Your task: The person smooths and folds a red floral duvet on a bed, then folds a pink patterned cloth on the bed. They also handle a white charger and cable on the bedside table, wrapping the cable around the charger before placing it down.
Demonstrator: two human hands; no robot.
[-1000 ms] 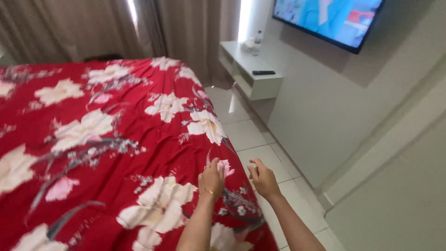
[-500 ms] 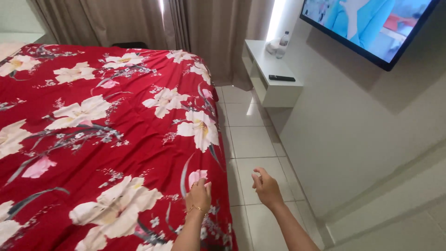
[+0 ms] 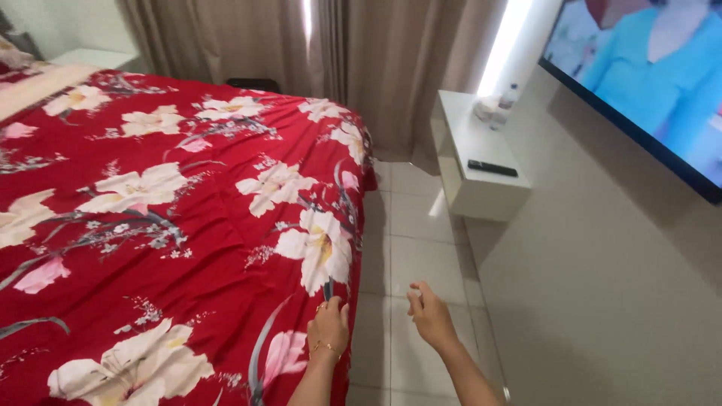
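A red bedspread with large white flowers (image 3: 188, 225) covers the bed and fills the left of the head view. My left hand (image 3: 329, 327) rests on its right edge near the foot of the bed, fingers pressed on the cloth. Whether it grips the cloth is not clear. My right hand (image 3: 429, 312) hovers over the tiled floor just right of the bed, fingers loosely curled, holding nothing that I can see.
A narrow strip of white tiled floor (image 3: 410, 240) runs between bed and wall. A white wall shelf (image 3: 477, 169) carries a black remote (image 3: 492, 168) and a small bottle (image 3: 508, 98). A lit television (image 3: 639, 83) hangs on the right wall. Beige curtains (image 3: 338, 60) close the far end.
The view has swung left and closer over the bed. My left hand stays on the bedspread's edge; my right hand has moved off the cloth, out over the floor.
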